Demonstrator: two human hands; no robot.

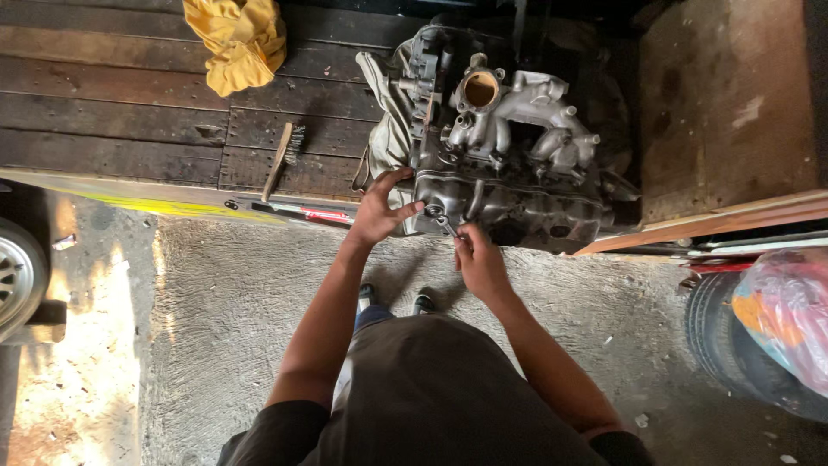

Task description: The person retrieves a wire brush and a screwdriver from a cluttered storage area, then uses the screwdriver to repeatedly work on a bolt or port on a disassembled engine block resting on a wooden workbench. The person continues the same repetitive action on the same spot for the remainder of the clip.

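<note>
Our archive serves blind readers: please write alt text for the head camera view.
A person's left hand steadies a grey engine block on a wooden truck bed while the right hand holds a small wrench to it. A wire brush and yellow cloth lie nearby.

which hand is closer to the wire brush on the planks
Left. The left hand rests on the engine's near-left edge, to the right of the wire brush across bare planks. The right hand, holding a small wrench, is farther right and lower.

an engine (509,164) is set on a plank deck (112,103). its near face is touched by the left hand (379,211); a wrench (445,224) is gripped by the right hand (479,263).
</note>
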